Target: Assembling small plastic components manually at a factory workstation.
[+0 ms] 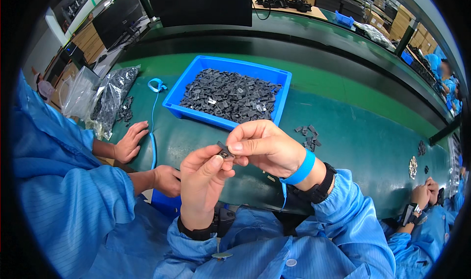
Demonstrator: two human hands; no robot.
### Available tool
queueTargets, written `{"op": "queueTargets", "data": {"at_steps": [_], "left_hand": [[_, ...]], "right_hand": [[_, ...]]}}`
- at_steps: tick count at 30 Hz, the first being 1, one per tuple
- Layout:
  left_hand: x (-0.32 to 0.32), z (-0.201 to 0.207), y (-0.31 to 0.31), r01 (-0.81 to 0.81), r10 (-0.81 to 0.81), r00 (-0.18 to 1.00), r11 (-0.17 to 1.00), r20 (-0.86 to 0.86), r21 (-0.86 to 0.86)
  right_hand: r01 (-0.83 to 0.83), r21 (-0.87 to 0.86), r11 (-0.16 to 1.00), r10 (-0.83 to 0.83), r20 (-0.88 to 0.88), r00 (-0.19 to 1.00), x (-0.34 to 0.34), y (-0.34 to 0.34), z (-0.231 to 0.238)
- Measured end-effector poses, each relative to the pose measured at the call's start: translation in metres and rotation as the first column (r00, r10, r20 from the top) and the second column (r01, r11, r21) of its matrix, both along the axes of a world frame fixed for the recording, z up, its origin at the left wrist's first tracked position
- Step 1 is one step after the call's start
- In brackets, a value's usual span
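Small black plastic part (224, 150) is mid-handling, one piece in work: left hand (203, 181) pinches it from 7 o'clock with thumb and fingertips, right hand (267, 149) pinches its edge from 3 o'clock. Detail too small to read, so can't tell if this one is done. Blue bin (283, 85) at 12 o'clock is well filled with similar black pieces (230, 92); if that's the feed, I'd judge plenty left, but raw or finished doesn't show. Loose black cluster (312, 140) near 3 o'clock on the green tabletop (353, 166), much smaller than the bin load; could be the done pile, unconfirmed. Pale strip (271, 178) at 4 o'clock, role unclear
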State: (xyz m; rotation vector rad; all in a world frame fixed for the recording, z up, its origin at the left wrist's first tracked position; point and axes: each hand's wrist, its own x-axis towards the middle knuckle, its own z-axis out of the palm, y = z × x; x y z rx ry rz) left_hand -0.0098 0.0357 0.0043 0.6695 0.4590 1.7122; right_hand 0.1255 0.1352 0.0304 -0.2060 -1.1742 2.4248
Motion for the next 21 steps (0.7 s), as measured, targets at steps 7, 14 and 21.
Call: {"op": "queueTargets", "data": {"at_steps": [7, 14, 21], "left_hand": [[0.002, 0.01, -0.002, -0.133, 0.137, 0.97, 0.991, -0.199, 0.032], [0.008, 0.017, -0.008, -0.291, 0.285, 0.859, 0.955, -0.425, 0.053], [0.012, 0.023, -0.012, -0.304, 0.301, 0.644, 0.944, -0.703, 0.125]], "right_hand": [[-0.013, -0.079, 0.997, 0.014, 0.013, 1.0, 0.002, 0.001, 0.002], [0.025, 0.042, 0.999, -0.027, 0.032, 0.999, 0.002, -0.002, 0.002], [0.01, 0.161, 0.987, -0.032, 0.136, 0.99, 0.001, -0.006, 0.01]]}}
